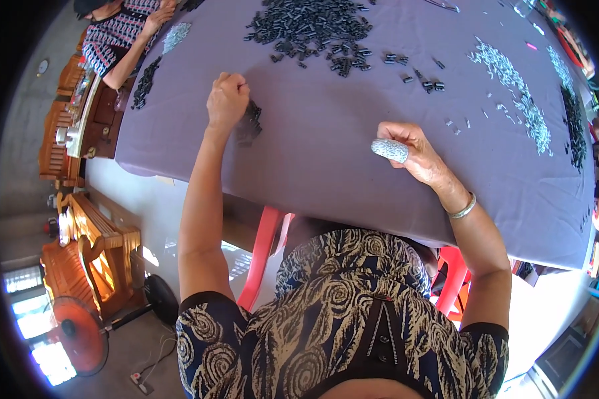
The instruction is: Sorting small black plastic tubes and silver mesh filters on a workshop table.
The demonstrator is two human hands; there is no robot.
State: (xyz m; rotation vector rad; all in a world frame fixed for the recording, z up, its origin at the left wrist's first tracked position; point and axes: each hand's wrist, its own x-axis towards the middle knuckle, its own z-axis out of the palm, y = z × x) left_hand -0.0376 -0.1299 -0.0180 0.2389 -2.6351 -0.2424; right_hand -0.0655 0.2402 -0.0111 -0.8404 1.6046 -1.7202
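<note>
I see the left grip (227, 98) curled beside stubby black pieces (253, 121), upper left of centre, and the right grip (411, 150), one digit in mottled whitish wrap (389, 150), bent right of centre over faintly creased purplish cloth (313, 143), but can't tell how tightly either closes or what each holds.

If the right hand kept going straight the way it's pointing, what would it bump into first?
Going across the greyish-purple tablecloth, the right hand would probably first meet the near edge of the heap of small black pieces. Its height above the cloth is unclear, so it might pass over them.
</note>
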